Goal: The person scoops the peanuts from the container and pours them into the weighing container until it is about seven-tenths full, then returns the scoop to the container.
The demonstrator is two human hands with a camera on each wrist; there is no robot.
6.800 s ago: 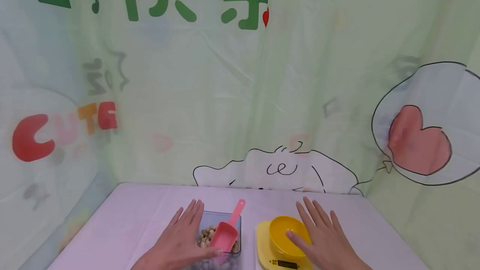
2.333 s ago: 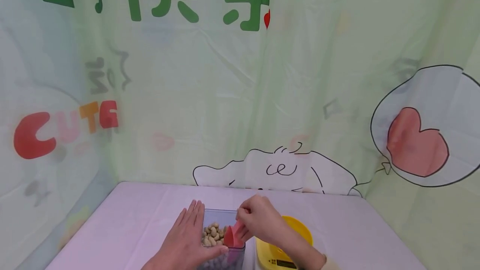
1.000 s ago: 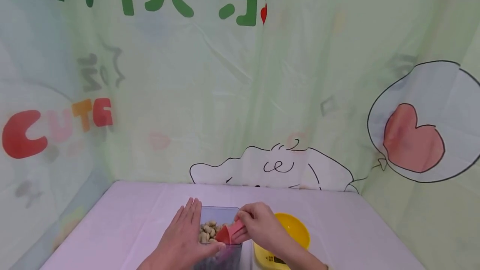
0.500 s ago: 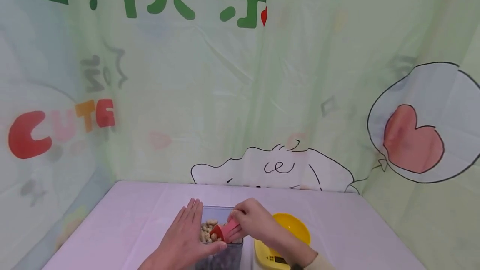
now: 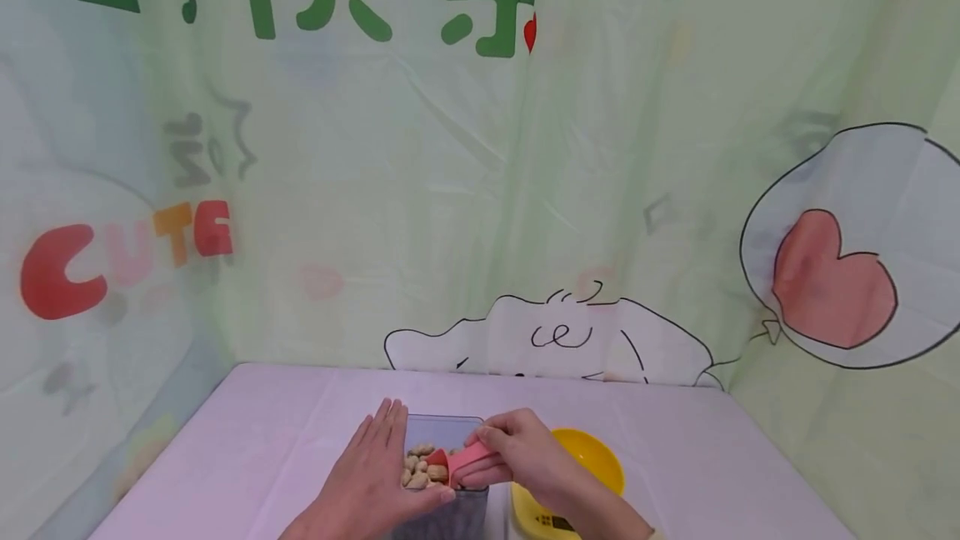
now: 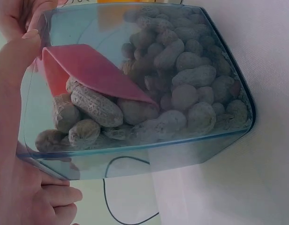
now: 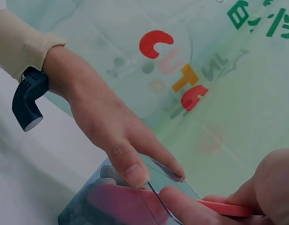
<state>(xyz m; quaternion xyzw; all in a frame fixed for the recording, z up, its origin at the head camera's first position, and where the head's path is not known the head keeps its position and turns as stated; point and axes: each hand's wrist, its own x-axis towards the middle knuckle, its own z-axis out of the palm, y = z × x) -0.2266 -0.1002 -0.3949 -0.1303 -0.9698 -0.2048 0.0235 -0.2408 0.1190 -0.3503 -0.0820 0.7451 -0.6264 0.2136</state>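
Right hand (image 5: pixel 525 450) pinches a pink scoop (image 5: pixel 452 465) by its handle, its bowl among peanuts (image 5: pixel 417 467) in a clear box (image 5: pixel 444 430); left hand (image 5: pixel 367 473), fingers straight, touches the box's side.

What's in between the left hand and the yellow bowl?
In the head view, the box of peanuts is there, and the right hand holding the pink scoop.

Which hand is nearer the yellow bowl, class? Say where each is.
Right. The right hand is close beside the yellow bowl; the left hand is farther off, at the left of the clear container.
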